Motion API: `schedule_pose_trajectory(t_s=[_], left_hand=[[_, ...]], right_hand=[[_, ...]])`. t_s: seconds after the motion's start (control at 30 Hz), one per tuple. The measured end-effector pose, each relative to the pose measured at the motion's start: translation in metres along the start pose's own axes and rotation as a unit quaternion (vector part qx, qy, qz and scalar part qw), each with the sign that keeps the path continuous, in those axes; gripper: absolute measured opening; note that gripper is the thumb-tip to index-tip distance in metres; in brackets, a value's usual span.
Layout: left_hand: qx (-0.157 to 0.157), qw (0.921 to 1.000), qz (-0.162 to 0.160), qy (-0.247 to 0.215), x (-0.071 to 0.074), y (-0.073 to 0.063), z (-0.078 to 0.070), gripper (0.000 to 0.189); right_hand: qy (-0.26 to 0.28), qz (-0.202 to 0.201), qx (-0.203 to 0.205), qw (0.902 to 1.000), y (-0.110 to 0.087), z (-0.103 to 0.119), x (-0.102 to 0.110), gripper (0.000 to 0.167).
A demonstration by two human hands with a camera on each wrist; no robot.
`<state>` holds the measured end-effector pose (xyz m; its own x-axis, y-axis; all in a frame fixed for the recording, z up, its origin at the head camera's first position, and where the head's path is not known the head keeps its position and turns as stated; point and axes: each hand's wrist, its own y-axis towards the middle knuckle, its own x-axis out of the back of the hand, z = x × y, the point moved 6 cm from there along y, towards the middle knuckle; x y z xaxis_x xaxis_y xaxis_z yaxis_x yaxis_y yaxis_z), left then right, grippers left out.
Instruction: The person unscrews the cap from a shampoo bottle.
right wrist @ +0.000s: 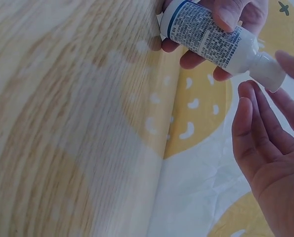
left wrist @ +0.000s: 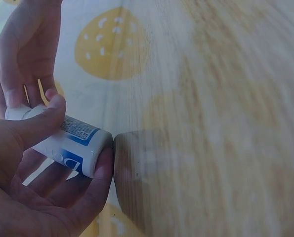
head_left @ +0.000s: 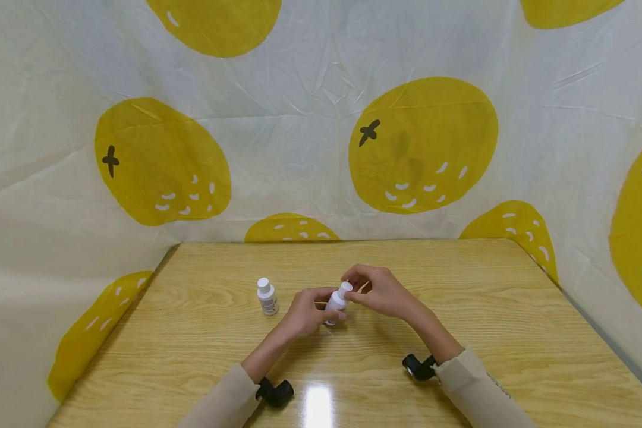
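A small white bottle (head_left: 336,302) with a white cap (right wrist: 268,72) is held slightly tilted, close over the wooden table (head_left: 219,345). My left hand (head_left: 305,314) grips its body, thumb on one side and fingers around the other. With thumb and fingers, my right hand (head_left: 383,292) pinches the cap. Small dense print covers the label (right wrist: 203,34) in the right wrist view; blue patches show on it in the left wrist view. A second white bottle (head_left: 267,301), also capped, stands upright on the table left of my left hand.
Behind the table hangs a pale cloth (head_left: 289,160) printed with big yellow fruit, and it also runs down both sides. Black wrist cameras (head_left: 275,393) sit at both sleeve ends, low over the table. Light glares off the tabletop near the front.
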<state>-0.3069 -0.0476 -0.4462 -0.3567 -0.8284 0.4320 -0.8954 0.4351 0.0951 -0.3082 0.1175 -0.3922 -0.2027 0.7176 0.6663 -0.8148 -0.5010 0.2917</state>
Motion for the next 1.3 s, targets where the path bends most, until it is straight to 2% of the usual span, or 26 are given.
schedule_pose_trajectory(t_s=[0.13,0.33,0.6,0.9,1.2,1.3], left_hand=[[-0.001,1.0000,-0.001,-0.004,0.0003,0.0001,0.0006,0.046],[-0.006,1.0000,-0.002,-0.005,0.0006,-0.0001,0.0004,0.045],[0.001,1.0000,0.000,0.002,0.0000,-0.0007,0.0003,0.045],[0.010,0.9999,0.001,-0.006,0.0000,-0.0008,0.0011,0.046],[0.007,1.0000,0.001,-0.004,0.0001,0.0001,0.0022,0.046],[0.008,0.9999,0.000,-0.008,-0.0002,-0.0002,0.0014,0.045]], right_hand=[[0.005,-0.004,-0.005,1.0000,0.0002,-0.0007,-0.0004,0.027],[0.004,-0.002,0.001,1.0000,0.0009,-0.0001,-0.0018,0.018],[0.000,-0.003,0.000,1.0000,0.0009,0.0006,-0.0016,0.028],[0.001,-0.002,-0.002,1.0000,0.0008,0.0009,-0.0025,0.017],[0.003,0.002,-0.005,1.0000,0.0004,0.0015,-0.0017,0.028],[0.004,0.002,-0.007,1.0000,0.0003,0.0011,-0.0017,0.024]])
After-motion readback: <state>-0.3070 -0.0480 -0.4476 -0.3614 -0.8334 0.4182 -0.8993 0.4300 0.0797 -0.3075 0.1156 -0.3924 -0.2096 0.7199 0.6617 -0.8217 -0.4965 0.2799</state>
